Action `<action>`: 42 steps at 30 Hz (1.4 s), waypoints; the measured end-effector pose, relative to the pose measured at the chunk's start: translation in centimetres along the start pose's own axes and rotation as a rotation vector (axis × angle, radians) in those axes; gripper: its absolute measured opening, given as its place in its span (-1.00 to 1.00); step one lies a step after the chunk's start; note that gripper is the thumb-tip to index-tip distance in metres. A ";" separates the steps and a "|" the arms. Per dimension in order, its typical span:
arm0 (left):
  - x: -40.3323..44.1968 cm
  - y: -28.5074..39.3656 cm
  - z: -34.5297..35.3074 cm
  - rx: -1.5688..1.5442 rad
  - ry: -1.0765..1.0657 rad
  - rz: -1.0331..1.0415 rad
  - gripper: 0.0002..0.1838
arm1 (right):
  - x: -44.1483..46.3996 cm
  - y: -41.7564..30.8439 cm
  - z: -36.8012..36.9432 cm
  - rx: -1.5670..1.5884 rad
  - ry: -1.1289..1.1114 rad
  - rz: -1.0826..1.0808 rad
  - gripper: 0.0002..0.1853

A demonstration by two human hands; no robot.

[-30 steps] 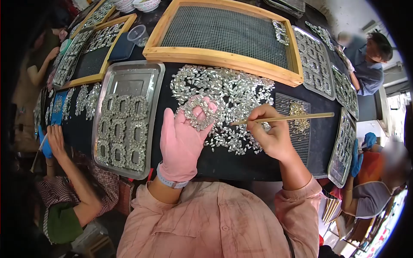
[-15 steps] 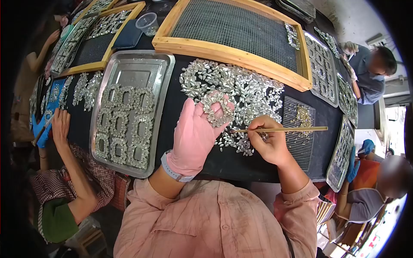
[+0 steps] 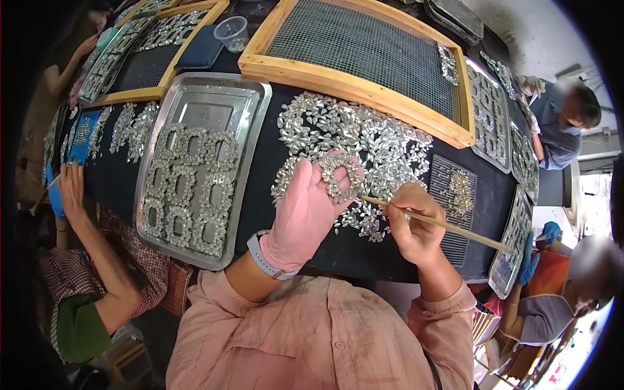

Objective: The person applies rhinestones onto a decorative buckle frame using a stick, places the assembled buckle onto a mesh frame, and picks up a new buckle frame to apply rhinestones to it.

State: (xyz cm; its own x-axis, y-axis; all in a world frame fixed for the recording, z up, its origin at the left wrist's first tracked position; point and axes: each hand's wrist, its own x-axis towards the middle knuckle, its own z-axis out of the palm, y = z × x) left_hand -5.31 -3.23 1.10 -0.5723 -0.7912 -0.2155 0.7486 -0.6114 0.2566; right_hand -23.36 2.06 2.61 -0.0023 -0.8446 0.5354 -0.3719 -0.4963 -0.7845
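Observation:
A ring-shaped piece [image 3: 330,182] set with clear stones lies across the palm and fingers of my left hand [image 3: 304,211], which wears a pink glove. My right hand [image 3: 419,224], bare, pinches a thin wooden stick [image 3: 468,235]. The stick's tip touches or nearly touches the ring's right edge. Loose silvery stones [image 3: 364,133] are spread on the dark table just beyond both hands. To the right of them a black ribbed mat [image 3: 448,246] bears small gold-coloured stones [image 3: 459,192].
A metal tray [image 3: 257,110] with several stone-covered pieces stands at left. Beyond the stones sits a wooden-framed mesh [image 3: 351,91]; a plastic cup [image 3: 232,32] is behind. More trays [image 3: 513,244] line the right. Co-workers [image 3: 84,286] sit on both sides.
The view has shifted slightly. My left hand with the ring piece has moved right. The stick in my right hand now tilts, its tip up at the ring's edge.

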 end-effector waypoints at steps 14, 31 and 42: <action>-0.2 1.0 0.1 0.016 0.033 0.078 -0.35 | -0.5 0.8 0.5 -0.144 -0.122 0.202 -0.88; -0.2 0.2 -0.1 0.031 -0.004 0.068 -0.41 | 1.1 -0.2 0.7 -0.252 -0.075 -0.255 -0.73; -0.2 -0.1 -0.1 -0.064 -0.004 0.054 -0.44 | 1.5 -0.6 1.2 -0.320 -0.122 -0.341 -0.69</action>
State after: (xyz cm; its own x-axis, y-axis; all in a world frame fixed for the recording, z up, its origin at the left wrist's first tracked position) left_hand -5.26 -3.03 1.02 -0.5318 -0.8230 -0.1995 0.7981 -0.5659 0.2068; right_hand -22.02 0.81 3.48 0.2710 -0.6716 0.6895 -0.5997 -0.6782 -0.4248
